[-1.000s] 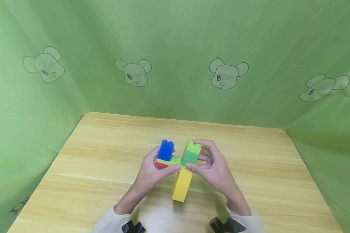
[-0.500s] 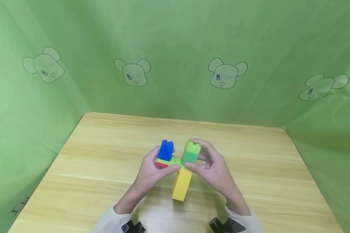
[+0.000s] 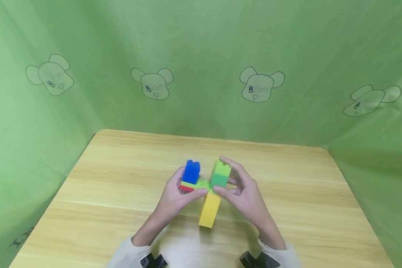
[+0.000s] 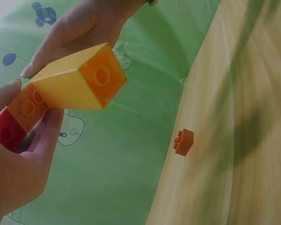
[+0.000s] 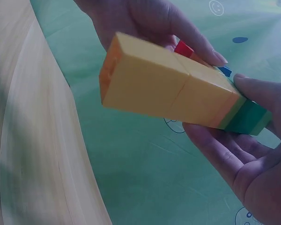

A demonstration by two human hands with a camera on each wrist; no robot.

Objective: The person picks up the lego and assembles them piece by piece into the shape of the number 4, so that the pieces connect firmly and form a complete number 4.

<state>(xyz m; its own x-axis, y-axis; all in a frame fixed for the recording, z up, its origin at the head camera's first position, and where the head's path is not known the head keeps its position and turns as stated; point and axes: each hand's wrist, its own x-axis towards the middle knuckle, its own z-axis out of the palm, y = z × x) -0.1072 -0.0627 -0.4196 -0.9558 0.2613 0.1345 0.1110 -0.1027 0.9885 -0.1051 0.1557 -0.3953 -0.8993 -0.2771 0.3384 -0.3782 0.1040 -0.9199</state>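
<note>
Both hands hold one assembly of toy building bricks above the table, near the middle of the head view. A blue brick [image 3: 191, 172] stands at its left end, over a lime layer [image 3: 202, 183] with a red brick [image 3: 186, 188] beneath. At the right end a lime brick [image 3: 222, 168] tops a green brick [image 3: 219, 180]. A column of yellow bricks [image 5: 173, 84] extends down from the same side. My left hand [image 3: 174, 192] grips the red and blue end, thumb along the lime layer. With thumb and fingers, my right hand [image 3: 242, 191] pinches the green stack.
In the left wrist view a loose orange brick [image 4: 183, 142] lies on the wooden table [image 3: 104, 186]. Green cloth [image 3: 201, 44] with printed bear heads hangs behind and beside the table.
The assembly has tilted slightly, its yellow lower end rising a little in the head view. My right index finger has shifted slightly up at the lime brick. Both grips stay.
</note>
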